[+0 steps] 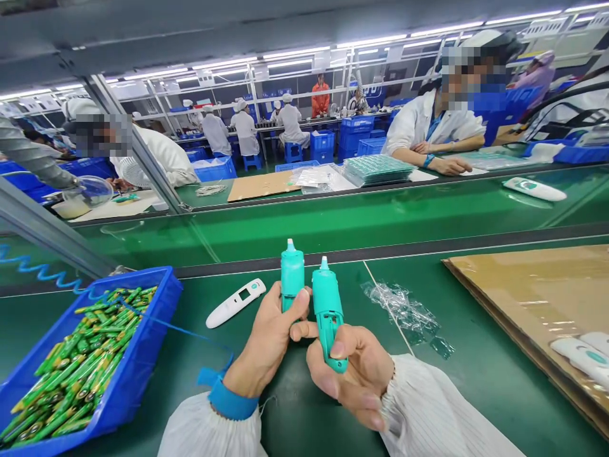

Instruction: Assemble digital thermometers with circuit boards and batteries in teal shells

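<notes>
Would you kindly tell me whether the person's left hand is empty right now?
No, the left hand grips a teal device, and the right hand grips a second teal device.

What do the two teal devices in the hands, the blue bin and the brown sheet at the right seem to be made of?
The left teal device and the right teal device: likely moulded plastic, smooth, with soft glossy highlights. The blue bin: probably rigid plastic, even colour, thick rim. The brown sheet: looks like cardboard, matt, with a layered edge.
</notes>
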Demonstrator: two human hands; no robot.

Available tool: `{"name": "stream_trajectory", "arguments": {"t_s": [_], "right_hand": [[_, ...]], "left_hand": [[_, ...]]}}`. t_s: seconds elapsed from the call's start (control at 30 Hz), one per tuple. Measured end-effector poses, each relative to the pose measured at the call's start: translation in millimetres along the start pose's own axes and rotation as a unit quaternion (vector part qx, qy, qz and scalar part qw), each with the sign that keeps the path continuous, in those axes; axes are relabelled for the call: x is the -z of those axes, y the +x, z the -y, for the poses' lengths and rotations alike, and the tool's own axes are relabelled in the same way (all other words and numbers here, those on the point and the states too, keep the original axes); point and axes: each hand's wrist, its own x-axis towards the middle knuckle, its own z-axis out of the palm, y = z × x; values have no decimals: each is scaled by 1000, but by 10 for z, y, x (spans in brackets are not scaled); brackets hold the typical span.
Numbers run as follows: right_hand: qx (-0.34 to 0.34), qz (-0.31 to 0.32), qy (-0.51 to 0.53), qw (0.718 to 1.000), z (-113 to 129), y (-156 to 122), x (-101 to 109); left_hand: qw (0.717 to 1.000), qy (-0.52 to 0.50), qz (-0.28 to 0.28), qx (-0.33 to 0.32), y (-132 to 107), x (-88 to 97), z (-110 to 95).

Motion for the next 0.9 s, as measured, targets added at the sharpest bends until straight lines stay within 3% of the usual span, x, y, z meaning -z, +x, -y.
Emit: {"name": "stream_trajectory", "arguments": {"t_s": [0.27, 0.53, 0.67, 0.8, 0.9], "right_hand": [[-54, 28, 26, 998, -74, 2, 150], [-77, -99, -71, 990, -86, 21, 72], [-86, -68, -87, 990, -88, 20, 70], [-52, -153, -106, 981, -80, 29, -34], [-14, -169, -112, 979, -83, 52, -122]], "left_hand": [[1000, -1, 11, 15, -49, -15, -13], [999, 19, 7, 33, -7, 32, 14], [1000, 12, 4, 28, -2, 36, 11], [1000, 17, -19, 6, -3, 39, -6], [999, 20, -45, 1, -4, 44, -9]]}}
